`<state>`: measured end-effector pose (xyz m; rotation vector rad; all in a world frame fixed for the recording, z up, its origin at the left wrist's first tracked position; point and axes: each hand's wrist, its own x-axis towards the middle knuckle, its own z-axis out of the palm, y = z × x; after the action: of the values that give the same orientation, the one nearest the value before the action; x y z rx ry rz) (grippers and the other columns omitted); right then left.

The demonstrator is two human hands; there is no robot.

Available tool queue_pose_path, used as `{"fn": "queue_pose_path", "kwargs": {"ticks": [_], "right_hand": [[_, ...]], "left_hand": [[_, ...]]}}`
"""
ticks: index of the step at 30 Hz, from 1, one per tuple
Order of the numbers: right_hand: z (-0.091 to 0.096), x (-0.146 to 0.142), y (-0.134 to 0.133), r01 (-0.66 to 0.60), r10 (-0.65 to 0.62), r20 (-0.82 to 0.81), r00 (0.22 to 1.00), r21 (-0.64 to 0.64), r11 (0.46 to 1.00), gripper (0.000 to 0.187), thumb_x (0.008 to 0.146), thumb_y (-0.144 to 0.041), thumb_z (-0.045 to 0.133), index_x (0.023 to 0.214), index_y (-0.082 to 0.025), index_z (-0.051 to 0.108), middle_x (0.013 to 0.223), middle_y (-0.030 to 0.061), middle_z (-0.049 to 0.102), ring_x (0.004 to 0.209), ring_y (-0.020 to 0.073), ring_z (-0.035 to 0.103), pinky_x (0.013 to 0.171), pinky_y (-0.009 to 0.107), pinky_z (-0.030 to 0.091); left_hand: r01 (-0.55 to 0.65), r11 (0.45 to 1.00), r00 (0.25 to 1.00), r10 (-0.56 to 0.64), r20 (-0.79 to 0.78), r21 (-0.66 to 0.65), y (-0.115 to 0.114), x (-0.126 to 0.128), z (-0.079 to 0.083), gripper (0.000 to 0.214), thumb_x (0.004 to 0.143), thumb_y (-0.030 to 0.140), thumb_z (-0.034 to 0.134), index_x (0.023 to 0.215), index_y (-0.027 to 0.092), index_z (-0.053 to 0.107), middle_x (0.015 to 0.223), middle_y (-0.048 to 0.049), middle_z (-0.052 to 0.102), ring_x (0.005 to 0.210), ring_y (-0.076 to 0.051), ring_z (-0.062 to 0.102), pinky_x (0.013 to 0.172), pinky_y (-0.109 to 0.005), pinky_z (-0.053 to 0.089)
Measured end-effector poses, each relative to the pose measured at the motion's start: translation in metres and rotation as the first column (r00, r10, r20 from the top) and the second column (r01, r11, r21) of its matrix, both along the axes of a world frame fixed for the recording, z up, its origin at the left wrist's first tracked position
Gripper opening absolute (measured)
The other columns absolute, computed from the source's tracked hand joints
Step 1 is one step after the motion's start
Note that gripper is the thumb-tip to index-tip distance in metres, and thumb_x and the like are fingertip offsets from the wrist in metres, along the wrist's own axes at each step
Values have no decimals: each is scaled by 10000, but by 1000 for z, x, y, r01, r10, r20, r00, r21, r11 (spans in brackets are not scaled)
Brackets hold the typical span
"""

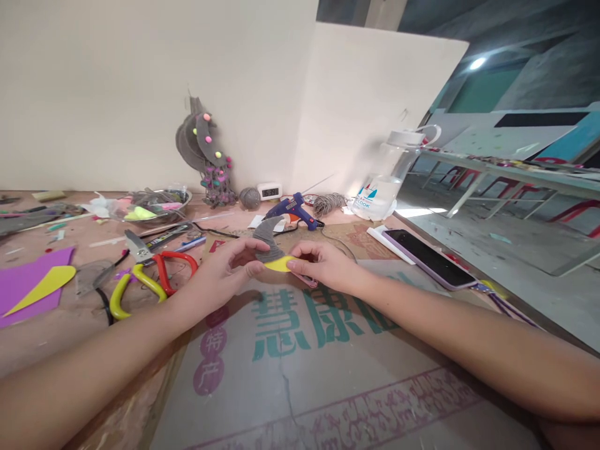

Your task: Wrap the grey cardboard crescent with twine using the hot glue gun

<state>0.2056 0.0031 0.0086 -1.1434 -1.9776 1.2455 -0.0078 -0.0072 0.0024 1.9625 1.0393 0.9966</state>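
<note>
Between both hands is a curved, pointed piece (268,236), partly wrapped in grey yarn, with a bare yellow part at its lower right. My left hand (234,262) grips the wrapped side between thumb and fingers. The yellow part is pinched by my right hand (323,265). Below the right fingers shows a small pink edge (309,281), too small to name. Just behind the piece lies a blue glue gun (293,209). A printed cardboard sheet (234,400) lies under my hands.
To the left are yellow-handled scissors (140,290), red-handled pliers (175,269), purple sheets (28,281) and a bowl of craft bits (152,215). A phone (424,256) and water bottle (384,178) stand right. Behind are a yarn decoration (201,140), a small clock (270,190) and yarn (328,204).
</note>
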Motion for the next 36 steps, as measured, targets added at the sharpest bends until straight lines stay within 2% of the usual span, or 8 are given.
{"fn": "queue_pose_path", "kwargs": {"ticks": [3, 5, 10, 13, 16, 20, 32, 36], "right_hand": [[-1, -1, -1, 18, -18, -5, 1000, -13, 1000, 255, 774, -426, 537, 739, -177, 498, 452, -66, 436, 406, 68, 367, 421, 203, 312], [-1, -2, -2, 42, -43, 23, 999, 4, 999, 255, 767, -427, 541, 744, -175, 509, 461, -65, 432, 412, 68, 363, 421, 203, 302], [-3, -4, -4, 31, -40, 53, 998, 166, 986, 227, 758, -380, 561, 706, -160, 549, 591, -33, 476, 513, 76, 419, 478, 208, 320], [-3, -5, -4, 9, -19, 51, 998, 200, 980, 232, 785, -377, 527, 708, -162, 567, 615, -23, 485, 545, 83, 434, 495, 212, 329], [-2, -5, -4, 42, -48, 44, 998, 123, 992, 246, 794, -401, 506, 725, -170, 554, 528, -43, 446, 461, 76, 399, 442, 210, 307], [-3, -5, -4, 93, -93, 0, 996, 45, 995, 232, 777, -407, 530, 745, -177, 533, 507, -56, 432, 415, 66, 380, 406, 200, 296], [-7, -6, -4, 78, -79, 8, 997, 100, 992, 233, 789, -397, 518, 746, -170, 554, 547, -42, 462, 436, 64, 397, 410, 201, 294], [-7, -5, -1, 139, -134, -44, 990, 154, 978, 207, 801, -346, 504, 932, -189, 538, 668, -22, 526, 476, 73, 420, 446, 209, 345]], "left_hand": [[-55, 998, 994, 55, 93, -8, 2, 0, 1, 353, 847, 353, 444, 1174, 225, 474, 859, -14, 606, 796, -148, 580, 693, -262, 462], [-52, 995, 981, 66, 182, -81, 5, 1, 0, 441, 823, 364, 486, 1228, 204, 414, 777, 2, 605, 744, -146, 585, 685, -269, 469], [21, 966, 974, 38, 221, -259, 13, 0, -4, 493, 753, 415, 574, 1164, 163, 472, 760, -12, 634, 666, -146, 591, 658, -285, 483], [30, 965, 970, 36, 242, -262, 14, -1, -6, 510, 738, 419, 593, 1163, 161, 479, 780, -25, 653, 674, -150, 604, 669, -293, 492], [31, 964, 969, 35, 245, -263, 13, 0, -7, 496, 741, 416, 592, 1160, 167, 499, 830, -40, 671, 707, -149, 613, 682, -280, 498], [35, 967, 970, 28, 241, -251, 12, 0, -6, 476, 750, 405, 587, 1153, 167, 505, 806, -30, 665, 623, -116, 596, 633, -250, 504], [76, 957, 974, -11, 226, -279, 13, -1, -6, 473, 761, 385, 576, 1165, 153, 495, 729, -23, 635, 574, -113, 570, 582, -245, 496], [82, 953, 970, -9, 241, -293, 13, -1, -4, 484, 765, 392, 568, 1180, 156, 487, 721, -18, 627, 585, -122, 570, 604, -261, 496]]}}
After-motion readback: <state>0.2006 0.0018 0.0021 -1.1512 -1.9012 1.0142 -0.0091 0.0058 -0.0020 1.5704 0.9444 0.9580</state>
